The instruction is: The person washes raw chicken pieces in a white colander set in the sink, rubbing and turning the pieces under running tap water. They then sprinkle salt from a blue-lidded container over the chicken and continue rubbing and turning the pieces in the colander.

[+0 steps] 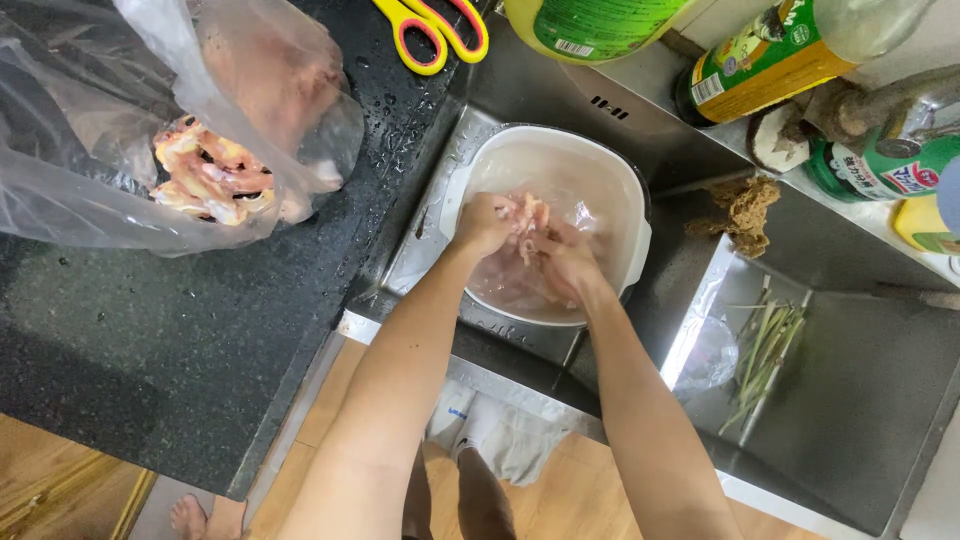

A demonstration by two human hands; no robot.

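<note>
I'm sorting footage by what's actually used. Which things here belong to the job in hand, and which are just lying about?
In use:
left hand
right hand
raw meat
white bowl
sink

Lying about:
bag of meat
scissors
bottles
scrubber
green stalks

Bowl (pixel 610 185) sits in the sink (pixel 850 420), at its left end. Both hands, left (pixel 484 222) and right (pixel 566 262), are inside the bowl on the meat (pixel 527 215). Bag (pixel 150 130) lies on the counter (pixel 150 340), left of the sink. Scissors (pixel 432 28) lie behind it. Stalks (pixel 765 350) lie in the sink, right of the bowl. Bottles (pixel 770 55) stand behind the sink.
</note>
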